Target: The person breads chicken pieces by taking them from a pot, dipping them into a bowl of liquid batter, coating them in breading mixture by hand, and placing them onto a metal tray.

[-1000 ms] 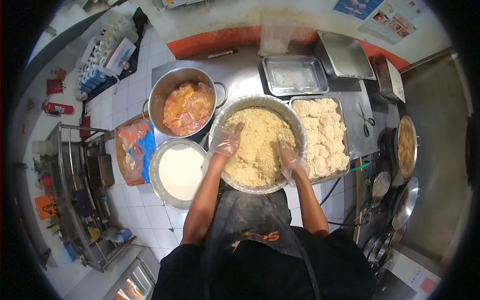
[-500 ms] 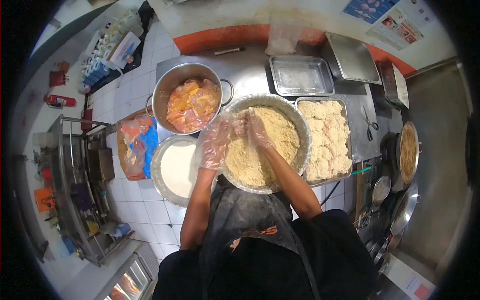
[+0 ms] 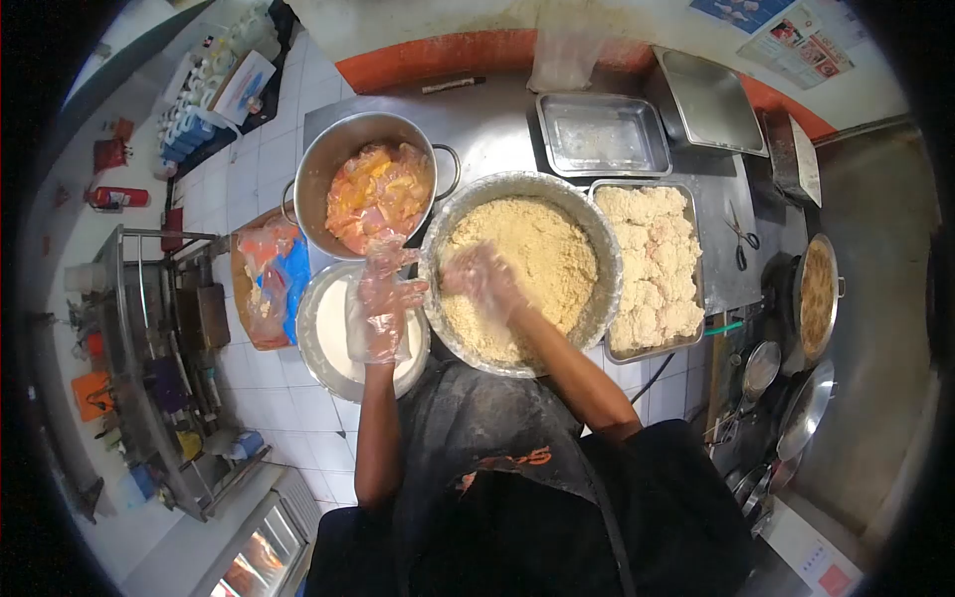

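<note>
My left hand, in a clear plastic glove, hovers above the bowl of white batter with its fingers apart and nothing in them. In the large metal basin of breading crumbs, my gloved right hand is low at the left side, against the crumbs. Motion smears its fingers, so whether they hold anything is unclear. Behind my left hand stands a two-handled pot of raw marinated chicken. A tray of breaded chicken pieces is right of the basin.
An empty metal tray and a deep steel container stand at the back. Scissors lie right of the chicken tray. A cardboard box with plastic bags is at left. A wide pan sits far right.
My left hand has moved left from the basin to above the batter bowl, its fingers spreading. My right hand has moved slightly left and down in the crumbs. The hands have separated.
</note>
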